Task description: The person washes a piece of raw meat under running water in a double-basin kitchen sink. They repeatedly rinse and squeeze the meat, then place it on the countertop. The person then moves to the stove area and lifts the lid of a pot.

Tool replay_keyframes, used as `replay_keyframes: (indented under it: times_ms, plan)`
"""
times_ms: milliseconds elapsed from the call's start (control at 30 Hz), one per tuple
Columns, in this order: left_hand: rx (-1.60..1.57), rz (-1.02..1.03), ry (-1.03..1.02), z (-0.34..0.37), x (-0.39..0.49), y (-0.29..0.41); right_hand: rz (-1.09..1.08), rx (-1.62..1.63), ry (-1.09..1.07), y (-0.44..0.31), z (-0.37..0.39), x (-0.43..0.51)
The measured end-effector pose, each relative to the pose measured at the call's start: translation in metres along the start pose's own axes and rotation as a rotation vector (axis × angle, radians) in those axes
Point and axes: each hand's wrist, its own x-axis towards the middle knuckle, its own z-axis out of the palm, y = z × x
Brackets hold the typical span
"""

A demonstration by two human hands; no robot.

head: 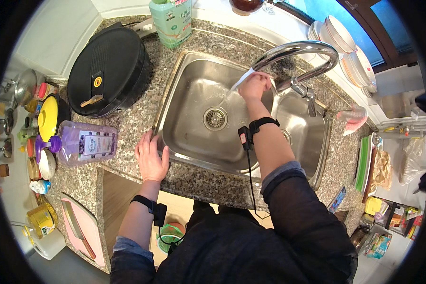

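My left hand [151, 156] rests palm down on the granite counter at the front left rim of the stainless steel sink [195, 81]. Its thumb stands apart from the fingers, and it holds nothing. Over the large basin, my right hand [255, 87] is beside the mouth of the chrome faucet [298, 47]. Its fingers curl away from view, so whether they hold something cannot be told. A whitish streak that looks like running water [242, 78] slants from the spout towards the drain strainer [215, 118]. The faucet's lever [310, 103] lies right of my hand.
Left of the sink are a black electric pan [108, 71], a purple pump bottle [88, 143] and a knife [78, 229] on a pink cutting board [74, 213]. A green detergent jug [172, 25] stands behind. Stacked dishes [340, 35] and a pink-white cloth [354, 119] are at right.
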Motion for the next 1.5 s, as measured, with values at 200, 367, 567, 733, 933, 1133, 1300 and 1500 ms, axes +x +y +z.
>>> replay_keyframes:
  times_ms: [200, 367, 567, 733, 933, 1133, 1300, 1500]
  plan:
    - [0.013, 0.008, -0.007, 0.000, -0.001, 0.000, -0.092, 0.695, -0.330, 0.001, -0.008, -0.017]
    - [0.014, -0.004, -0.011, -0.001, 0.000, 0.000, 0.222, 0.814, 0.002, 0.033, -0.037, -0.012]
    - [0.006, -0.018, -0.012, -0.002, 0.001, 0.000, -0.022, 0.692, 0.145, -0.001, -0.024, -0.008]
    - [-0.010, -0.022, -0.010, -0.002, -0.001, -0.002, 0.701, 1.580, -0.446, -0.066, -0.025, -0.057]
    - [-0.026, -0.010, 0.010, -0.005, 0.000, -0.002, 0.587, 1.570, -0.400, -0.092, 0.009, -0.072]
    - [-0.062, -0.002, 0.011, -0.007, 0.002, -0.003, 0.412, 1.727, 0.450, -0.093, 0.085, -0.006]
    - [-0.071, -0.010, -0.001, -0.007, 0.003, -0.004, 0.547, 0.982, 0.479, -0.125, 0.113, -0.003]
    - [-0.093, 0.006, -0.009, -0.009, 0.005, -0.006, -0.102, 0.613, 0.279, -0.166, 0.146, -0.013]
